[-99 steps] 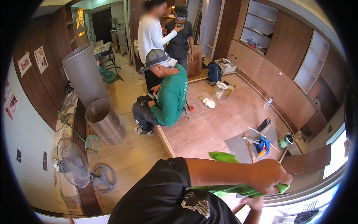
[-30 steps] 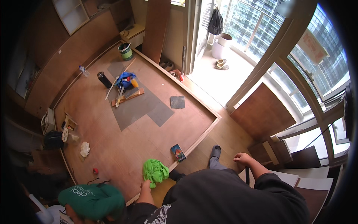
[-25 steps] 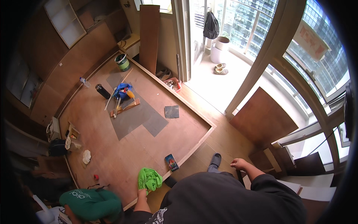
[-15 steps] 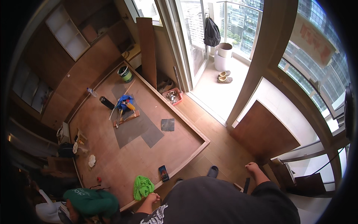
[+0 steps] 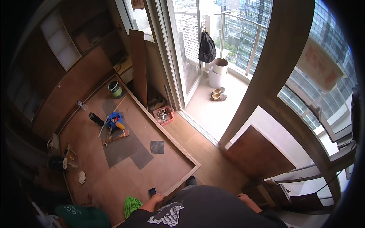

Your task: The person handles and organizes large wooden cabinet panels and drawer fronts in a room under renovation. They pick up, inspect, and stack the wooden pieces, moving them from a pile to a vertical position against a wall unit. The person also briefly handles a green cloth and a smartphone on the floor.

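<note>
My left hand (image 5: 157, 197) is at the near edge of the low wooden platform (image 5: 125, 178), its fingers curled over the near end of a dark smartphone (image 5: 152, 191). Only the phone's far end shows past the hand. A bright green cloth (image 5: 132, 206) lies bunched beside my left wrist. Out to the right, my right hand (image 5: 244, 198) hangs by my side above the floor, fingers loosely curled, with nothing visible in it.
On the platform are blue-handled tools (image 5: 115, 121), a black bottle (image 5: 96, 119), a paint bucket (image 5: 115, 89) and a dark square sheet (image 5: 157, 147). A red tray (image 5: 164, 115) stands beyond its rim. A person in a green shirt (image 5: 81, 216) is at lower left.
My left hand has moved from beside the green cloth onto the phone. My right hand has come in closer to my body. The view has tilted, so the room sits lower and further left.
</note>
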Motion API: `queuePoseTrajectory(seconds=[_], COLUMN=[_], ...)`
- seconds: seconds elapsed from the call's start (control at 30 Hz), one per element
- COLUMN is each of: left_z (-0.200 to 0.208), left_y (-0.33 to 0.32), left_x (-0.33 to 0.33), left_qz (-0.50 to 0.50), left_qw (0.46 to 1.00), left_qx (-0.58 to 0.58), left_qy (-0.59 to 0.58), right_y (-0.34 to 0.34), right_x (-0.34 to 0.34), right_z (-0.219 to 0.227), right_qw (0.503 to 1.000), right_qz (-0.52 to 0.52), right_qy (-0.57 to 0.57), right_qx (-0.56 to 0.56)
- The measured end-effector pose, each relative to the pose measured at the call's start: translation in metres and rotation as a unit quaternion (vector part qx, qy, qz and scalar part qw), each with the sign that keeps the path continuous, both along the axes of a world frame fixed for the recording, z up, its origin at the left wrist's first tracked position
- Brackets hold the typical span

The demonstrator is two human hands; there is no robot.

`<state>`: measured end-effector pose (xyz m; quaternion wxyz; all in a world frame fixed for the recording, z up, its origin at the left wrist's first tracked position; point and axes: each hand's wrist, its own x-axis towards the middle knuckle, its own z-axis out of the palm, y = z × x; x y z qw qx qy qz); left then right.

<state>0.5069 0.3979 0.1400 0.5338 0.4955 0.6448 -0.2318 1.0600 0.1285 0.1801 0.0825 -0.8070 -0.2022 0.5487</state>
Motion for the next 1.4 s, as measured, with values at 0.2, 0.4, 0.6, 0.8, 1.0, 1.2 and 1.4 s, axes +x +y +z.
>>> queuePoseTrajectory(seconds=[0.2,0.4,0.6,0.8,1.0,1.2,1.4], left_z=[-0.033,0.02,0.009,0.005,0.032,0.101,0.087], left_y=[0.096,0.114,0.005,-0.174,-0.281,-0.244,-0.219], left_x=[0.028,0.096,0.114,0.15,0.196,0.254,0.233], left_qz=[0.064,0.241,0.31,0.359,0.451,0.527,0.491], left_qw=[0.99,0.945,0.929,0.922,0.883,0.845,0.867], left_qx=[0.127,0.205,0.201,0.091,0.066,0.063,0.069], left_qy=[-0.013,-0.083,0.014,0.113,0.114,0.064,0.054], right_y=[0.012,0.07,0.152,0.24,0.294,0.335,0.368], right_x=[0.053,0.101,0.176,0.227,0.234,0.217,0.195], right_z=[0.005,0.013,-0.044,-0.032,-0.076,-0.077,-0.046], right_qw=[0.979,0.999,0.992,0.956,0.89,0.793,0.833], right_qz=[-0.199,-0.007,0.123,0.285,0.455,0.599,0.547], right_qy=[-0.044,-0.05,0.028,0.048,0.038,0.003,0.013], right_qx=[0.014,-0.005,-0.03,0.042,0.02,0.111,0.078])
